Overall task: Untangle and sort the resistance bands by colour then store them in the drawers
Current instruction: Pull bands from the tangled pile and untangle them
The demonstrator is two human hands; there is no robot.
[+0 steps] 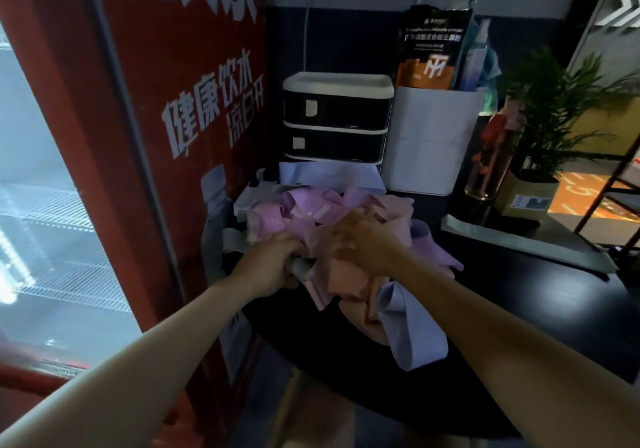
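Note:
A tangled heap of resistance bands (311,212) in purple, pink, peach, blue and grey lies on the black counter (540,295). My left hand (273,260) grips a grey band (301,267) at the heap's near left side. My right hand (363,240) is blurred and rests on the peach and pink bands in the middle, fingers bent into them. A pale blue band (412,330) hangs over the counter's near edge. Behind the heap stands a small drawer unit (337,118) with two dark drawers, both closed.
A red drinks fridge (145,136) with a glass door fills the left. A white box (433,143) holding a dark pouch and bottles stands right of the drawers. A bottle (491,157) and a potted plant (554,118) stand further right.

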